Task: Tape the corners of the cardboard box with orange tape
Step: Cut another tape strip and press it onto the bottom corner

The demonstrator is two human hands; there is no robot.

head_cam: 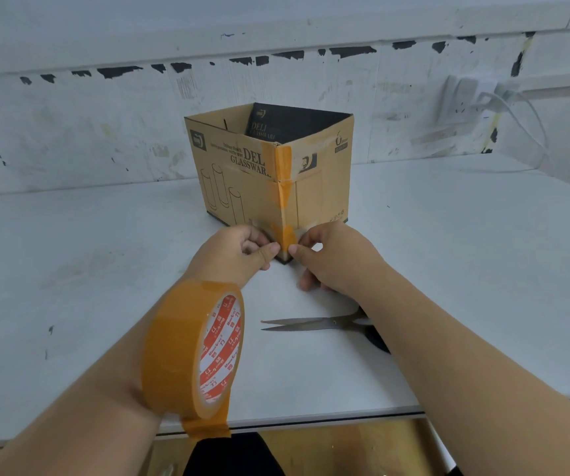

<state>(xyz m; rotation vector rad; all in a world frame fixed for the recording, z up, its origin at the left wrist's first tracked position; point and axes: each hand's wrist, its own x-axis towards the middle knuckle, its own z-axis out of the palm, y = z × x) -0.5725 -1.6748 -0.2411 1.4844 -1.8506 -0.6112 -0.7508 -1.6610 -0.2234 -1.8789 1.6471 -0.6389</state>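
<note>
An open brown cardboard box (pixel 242 180) printed "DELI GLASSWARE" stands on the white table, one vertical corner turned toward me. A strip of orange tape (pixel 283 187) runs down that corner. My left hand (pixel 239 252) and my right hand (pixel 331 255) press their thumbs and fingertips against the tape's lower end on either side of the corner's base. The orange tape roll (pixel 190 352), with a red and white core, is worn around my left forearm like a bracelet; a loose tape end hangs below it.
Scissors (pixel 314 323) lie shut on the table (pixel 70 269) under my right forearm, blades pointing left, black handles partly hidden. The table's front edge runs close below my arms. A white socket and cables (pixel 475 101) sit on the scuffed wall at the back right.
</note>
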